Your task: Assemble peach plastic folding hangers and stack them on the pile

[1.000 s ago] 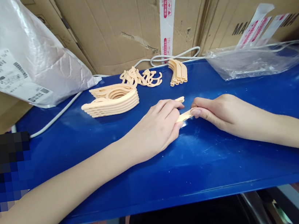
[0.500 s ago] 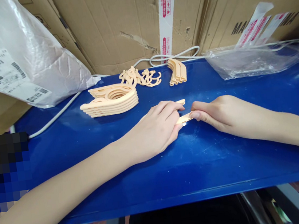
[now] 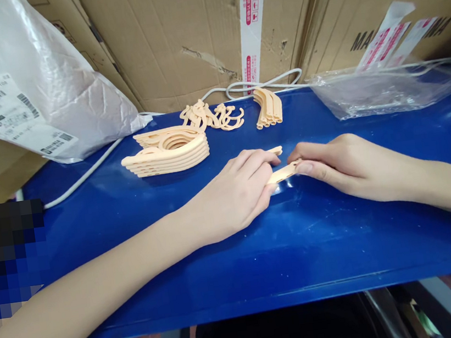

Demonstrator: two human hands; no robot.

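Cream plastic folding-hanger parts lie on the blue table. My left hand (image 3: pixel 241 192) is closed over a cream folding hanger (image 3: pixel 282 174), hiding most of it; two narrow ends stick out past the fingers. At the nearer end, the thumb and bent forefinger of my right hand (image 3: pixel 346 170) pinch the hanger's tip. Behind my left hand sits a neat stack of folded hangers (image 3: pixel 170 159). Beyond it is a loose pile of curved hooks (image 3: pixel 212 116). A bundle of curved hanger arms (image 3: pixel 268 108) lies farther back, right of the hooks.
The blue table (image 3: pixel 240 278) has its front edge close to me. A silvery white parcel bag (image 3: pixel 74 89) leans in at the left. Cardboard boxes (image 3: pixel 175 37) wall off the back, with a white cable (image 3: pixel 272 82) along them. A clear plastic bag (image 3: pixel 382 93) lies at back right.
My right hand has shifted slightly right and away from me, still pinching the hanger's end. A bit more of the hanger shows between the hands. My left hand has barely moved.
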